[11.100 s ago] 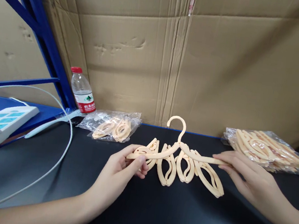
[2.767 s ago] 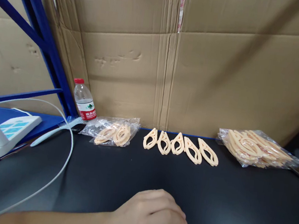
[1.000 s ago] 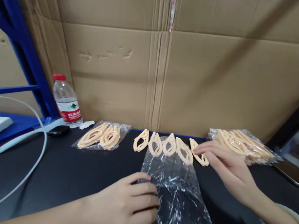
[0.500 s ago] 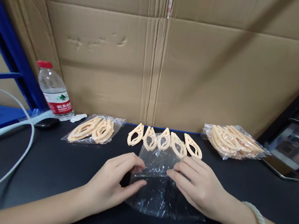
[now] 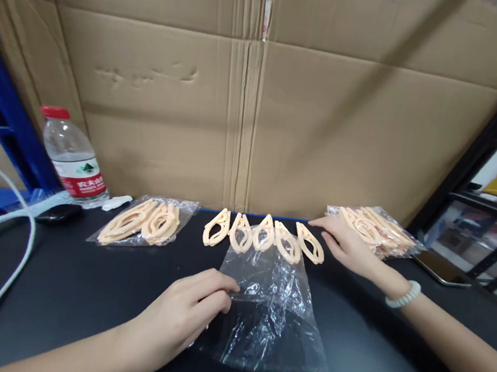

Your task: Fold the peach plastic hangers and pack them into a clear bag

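A clear plastic bag (image 5: 271, 312) lies flat on the black table (image 5: 82, 286). My left hand (image 5: 185, 314) pinches the bag's left edge between thumb and fingers. Behind the bag sits a row of several peach plastic clips (image 5: 264, 240), side by side. My right hand (image 5: 345, 244) reaches out at the right end of that row, fingers stretched and apart, close to the last clip and holding nothing. A beaded bracelet (image 5: 402, 294) is on that wrist.
A bagged pair of peach clips (image 5: 141, 227) lies at the left, a fuller bag of peach hangers (image 5: 372, 228) at the right. A water bottle (image 5: 73, 158), white cable (image 5: 2, 276) and blue rack stand left. Cardboard (image 5: 258, 109) walls the back. A phone (image 5: 440, 268) lies right.
My right hand has left the bag and moved up and right to the end of the clip row. My left hand still pinches the bag's edge. The camera turned slightly right.
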Demonstrator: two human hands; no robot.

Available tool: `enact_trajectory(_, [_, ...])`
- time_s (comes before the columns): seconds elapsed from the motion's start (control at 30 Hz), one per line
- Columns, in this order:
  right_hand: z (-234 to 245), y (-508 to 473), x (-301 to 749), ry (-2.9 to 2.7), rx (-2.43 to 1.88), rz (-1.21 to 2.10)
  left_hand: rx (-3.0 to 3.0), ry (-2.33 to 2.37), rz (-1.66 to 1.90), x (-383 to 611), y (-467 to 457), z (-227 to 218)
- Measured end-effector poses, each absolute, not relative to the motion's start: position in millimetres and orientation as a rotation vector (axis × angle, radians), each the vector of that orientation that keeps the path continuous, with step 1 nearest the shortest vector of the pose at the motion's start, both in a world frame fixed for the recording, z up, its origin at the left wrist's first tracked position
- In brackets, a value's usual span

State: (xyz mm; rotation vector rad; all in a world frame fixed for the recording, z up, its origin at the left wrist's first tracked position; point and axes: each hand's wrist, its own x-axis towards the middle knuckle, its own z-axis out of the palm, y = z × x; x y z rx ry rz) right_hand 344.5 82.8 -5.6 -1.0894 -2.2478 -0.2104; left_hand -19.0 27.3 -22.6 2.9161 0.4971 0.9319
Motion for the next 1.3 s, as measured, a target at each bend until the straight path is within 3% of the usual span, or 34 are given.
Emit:
enact_trajectory(0.13, [-24,99,364,-2.616,-1.220,-0.357,2.947,0.362,0.995,-17,27,-21])
enact_trajectory(0.3, [-23,95,360,-2.681,-1.292,-0.357,2.996,0.418,1.004,-13,23,-16])
enact_trajectory(0.77, [12,73,374,-2.587,-1.308,0.368,3.045,0.544,0.989,-14,22,-21])
enact_trajectory(1.3, [7,71,367,-2.491,-1.393,0.053,3.017,0.581,0.993,-13,24,-22])
